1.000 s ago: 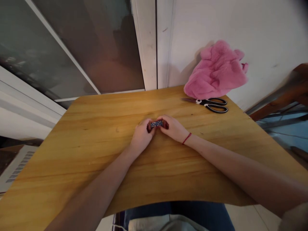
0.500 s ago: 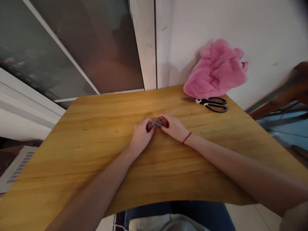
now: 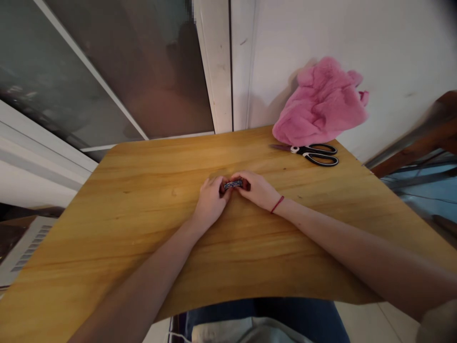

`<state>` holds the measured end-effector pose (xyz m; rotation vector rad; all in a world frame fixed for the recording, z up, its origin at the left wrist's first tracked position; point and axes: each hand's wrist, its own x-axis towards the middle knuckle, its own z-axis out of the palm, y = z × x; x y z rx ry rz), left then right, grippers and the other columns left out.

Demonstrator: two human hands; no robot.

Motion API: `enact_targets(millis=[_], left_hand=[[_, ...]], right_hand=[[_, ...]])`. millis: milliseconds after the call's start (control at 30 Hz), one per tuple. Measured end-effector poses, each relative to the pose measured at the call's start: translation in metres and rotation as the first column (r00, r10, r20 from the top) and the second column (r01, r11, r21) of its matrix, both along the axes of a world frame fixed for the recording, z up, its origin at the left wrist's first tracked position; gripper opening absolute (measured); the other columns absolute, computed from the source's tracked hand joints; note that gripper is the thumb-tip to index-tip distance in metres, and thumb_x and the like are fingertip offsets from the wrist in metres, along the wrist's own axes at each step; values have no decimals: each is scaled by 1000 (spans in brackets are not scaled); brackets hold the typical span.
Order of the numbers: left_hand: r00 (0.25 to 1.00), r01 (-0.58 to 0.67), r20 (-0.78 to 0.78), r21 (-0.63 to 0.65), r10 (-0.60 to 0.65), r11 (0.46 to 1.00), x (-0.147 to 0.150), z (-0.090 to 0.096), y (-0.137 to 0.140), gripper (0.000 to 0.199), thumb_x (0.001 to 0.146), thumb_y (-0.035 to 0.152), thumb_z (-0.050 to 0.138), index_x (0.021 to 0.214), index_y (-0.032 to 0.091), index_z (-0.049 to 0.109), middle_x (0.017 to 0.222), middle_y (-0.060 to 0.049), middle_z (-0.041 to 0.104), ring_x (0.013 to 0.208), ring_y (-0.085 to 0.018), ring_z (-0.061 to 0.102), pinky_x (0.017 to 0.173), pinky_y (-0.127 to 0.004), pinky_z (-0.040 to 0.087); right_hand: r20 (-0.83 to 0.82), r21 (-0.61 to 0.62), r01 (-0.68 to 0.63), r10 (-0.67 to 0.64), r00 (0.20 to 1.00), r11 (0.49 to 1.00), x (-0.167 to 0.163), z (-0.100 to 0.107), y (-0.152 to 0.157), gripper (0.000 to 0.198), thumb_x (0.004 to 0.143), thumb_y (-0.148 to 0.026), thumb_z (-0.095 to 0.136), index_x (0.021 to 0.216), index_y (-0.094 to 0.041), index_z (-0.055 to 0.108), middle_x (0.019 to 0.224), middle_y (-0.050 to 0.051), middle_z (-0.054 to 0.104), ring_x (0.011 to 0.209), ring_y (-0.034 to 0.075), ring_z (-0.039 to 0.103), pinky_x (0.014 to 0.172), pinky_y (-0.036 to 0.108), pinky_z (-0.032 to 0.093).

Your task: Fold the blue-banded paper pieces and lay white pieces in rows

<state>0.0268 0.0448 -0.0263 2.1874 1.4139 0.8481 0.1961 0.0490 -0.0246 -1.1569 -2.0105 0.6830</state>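
A small dark-blue object with a pale pattern, flat and bar-shaped (image 3: 233,184), is held between my two hands above the middle of the table. My left hand (image 3: 211,199) pinches its left end between thumb and fingers. At the other end, my right hand (image 3: 257,189) grips it the same way, with a thin red cord round the wrist. The fingertips cover both ends of the object, so its exact kind cannot be made out.
On the wooden table (image 3: 143,190), black-and-white-handled scissors (image 3: 310,153) lie at the back right. Behind them a pink plush cloth (image 3: 323,105) is heaped against the white wall. Glass sliding panels (image 3: 143,71) stand along the back left. A white vented box (image 3: 30,245) sits beyond the left edge.
The small patterned object has tilted slightly, so its face shows narrower now. Both hands have shifted only a little and keep their hold. The scissors and pink cloth stay put.
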Motion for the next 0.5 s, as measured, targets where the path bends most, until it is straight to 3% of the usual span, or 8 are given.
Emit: enact_targets(millis=[233,400,500], left_hand=[[978,-34,202,-48,43,998,2,5,-3,6,82,18,56,86,21,56,73,0,52,75,-16,47,69,-28,38],[1000,-18,14,-24,18,1000,2,-2,0,11,74,16,62,81,20,54,73,0,54,73,-17,47,70,-30,37],[999,0,47,-55,3,998,2,-1,0,8,76,14,58,80,20,55,70,1,52,69,-15,47,67,-29,38]], right_hand=[[-136,54,42,-34,990,998,0,3,-2,21,75,-9,54,93,-15,63,84,2,63,65,10,50,63,23,41],[4,-21,35,-35,999,999,-1,0,1,29,68,-5,58,96,-13,61,86,4,63,64,10,50,62,24,41],[-4,-36,27,-28,1000,999,0,0,1,28,69,-6,56,95,-14,61,86,3,64,63,10,49,62,24,41]])
